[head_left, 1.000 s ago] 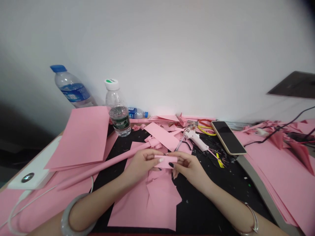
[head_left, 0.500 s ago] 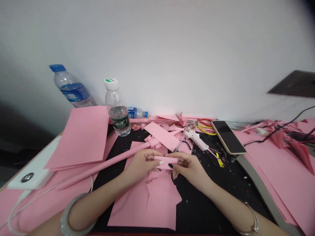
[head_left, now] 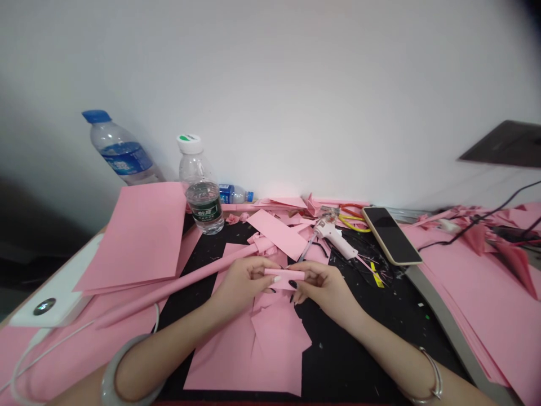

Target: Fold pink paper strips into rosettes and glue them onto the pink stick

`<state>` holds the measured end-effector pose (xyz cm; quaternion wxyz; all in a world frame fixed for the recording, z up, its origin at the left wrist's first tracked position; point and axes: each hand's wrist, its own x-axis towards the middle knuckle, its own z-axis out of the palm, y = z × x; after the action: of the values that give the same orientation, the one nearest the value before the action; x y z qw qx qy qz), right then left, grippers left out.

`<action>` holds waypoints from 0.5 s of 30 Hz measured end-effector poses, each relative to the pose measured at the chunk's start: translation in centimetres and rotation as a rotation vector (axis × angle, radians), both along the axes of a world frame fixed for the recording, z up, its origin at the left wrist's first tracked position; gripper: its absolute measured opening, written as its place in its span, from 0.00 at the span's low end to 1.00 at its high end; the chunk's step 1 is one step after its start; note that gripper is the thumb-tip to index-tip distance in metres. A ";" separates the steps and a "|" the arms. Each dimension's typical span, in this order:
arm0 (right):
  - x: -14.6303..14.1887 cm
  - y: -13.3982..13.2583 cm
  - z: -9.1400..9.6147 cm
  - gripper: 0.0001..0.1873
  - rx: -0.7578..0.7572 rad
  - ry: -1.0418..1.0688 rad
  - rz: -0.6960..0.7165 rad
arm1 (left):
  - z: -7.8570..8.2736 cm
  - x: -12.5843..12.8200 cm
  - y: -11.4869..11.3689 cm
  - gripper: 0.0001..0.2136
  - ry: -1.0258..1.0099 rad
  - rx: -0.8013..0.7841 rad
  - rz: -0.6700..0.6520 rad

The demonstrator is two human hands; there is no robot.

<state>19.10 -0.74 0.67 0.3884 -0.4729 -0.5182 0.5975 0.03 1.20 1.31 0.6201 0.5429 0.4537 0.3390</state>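
Note:
Between both hands is a small piece of pink paper (head_left: pixel 284 279), its upper edge rolled over into a narrow tube. My left hand (head_left: pixel 244 281) pinches its left end, thumb on the front. On the right end, my right hand (head_left: pixel 322 286) grips it with thumb and fingers. Beneath the hands lie flat pink sheets (head_left: pixel 240 355), with torn or cut pieces on top. A long pink paper tube (head_left: pixel 190 279) runs slantwise behind my left wrist. Just beyond the hands rests a pink paper strip (head_left: pixel 279 234).
A glue gun (head_left: pixel 338 239) and a phone (head_left: pixel 392 235) lie behind my right hand. Water bottles (head_left: pixel 205 197) stand at the back left, near stacked pink sheets (head_left: pixel 135 237) and a white power bank (head_left: pixel 54 299). More pink sheets (head_left: pixel 490 304) lie at right.
The rolled upper edge of the paper looks slightly more turned over, and the flat part below it a little shorter. Both hands keep nearly the same place.

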 end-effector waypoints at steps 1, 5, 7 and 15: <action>0.0 0.0 0.0 0.12 -0.002 -0.003 -0.001 | 0.0 0.0 0.0 0.06 0.001 0.002 0.001; 0.0 0.0 0.1 0.11 0.006 -0.019 0.007 | -0.5 -0.2 0.2 0.06 -0.011 -0.020 -0.031; 0.0 0.0 0.1 0.11 0.008 -0.025 0.012 | -0.8 -0.2 0.3 0.07 -0.021 -0.044 -0.050; 0.0 -0.2 -0.5 0.14 0.017 -0.041 0.039 | -0.5 0.1 0.1 0.09 -0.023 -0.141 -0.075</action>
<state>19.10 -0.95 0.22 0.3699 -0.4717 -0.5402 0.5906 0.10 1.34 0.84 0.6741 0.5106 0.4487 0.2890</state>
